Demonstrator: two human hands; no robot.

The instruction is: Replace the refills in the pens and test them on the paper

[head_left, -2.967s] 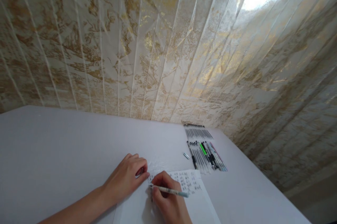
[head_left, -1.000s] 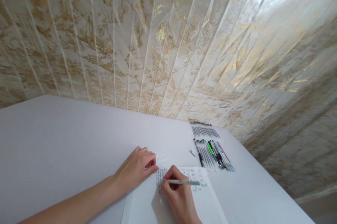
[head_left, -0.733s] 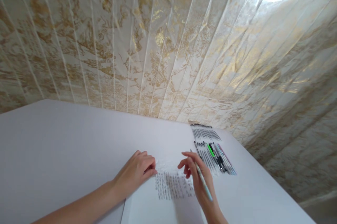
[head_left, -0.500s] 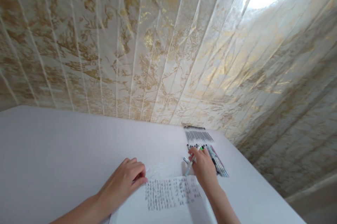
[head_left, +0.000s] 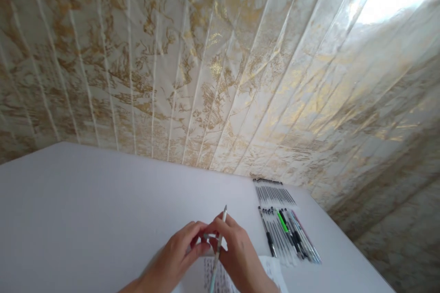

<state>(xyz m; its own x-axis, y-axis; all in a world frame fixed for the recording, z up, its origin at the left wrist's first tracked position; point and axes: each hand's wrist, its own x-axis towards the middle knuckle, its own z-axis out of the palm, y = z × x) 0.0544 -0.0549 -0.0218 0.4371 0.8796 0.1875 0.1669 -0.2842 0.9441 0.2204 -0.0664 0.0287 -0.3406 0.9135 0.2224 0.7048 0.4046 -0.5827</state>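
Note:
My left hand point(head_left: 180, 249) and my right hand point(head_left: 237, 249) meet above a sheet of handwritten paper point(head_left: 273, 268). A slim pale pen point(head_left: 220, 238) with a teal end stands steeply tilted in my right fingers, its grey tip pointing up and away. Between the fingertips of both hands is a small greyish piece point(head_left: 206, 236) that looks like a pen cap. My left thumb and forefinger pinch it, and my right fingers touch it or lie very close. The hands cover much of the writing.
Right of the hands lies a row of pens and refills point(head_left: 285, 235), including a bright green pen point(head_left: 282, 222). Behind them are thin dark refills point(head_left: 275, 194) and a row of black caps point(head_left: 268, 182). The white table point(head_left: 103, 201) meets a gold-patterned covering point(head_left: 192, 77) at its back edge.
My right hand has come left from the pen row, bringing the pen and the small piece. My left hand has left the paper's edge and moved right to meet it. The view has shifted slightly.

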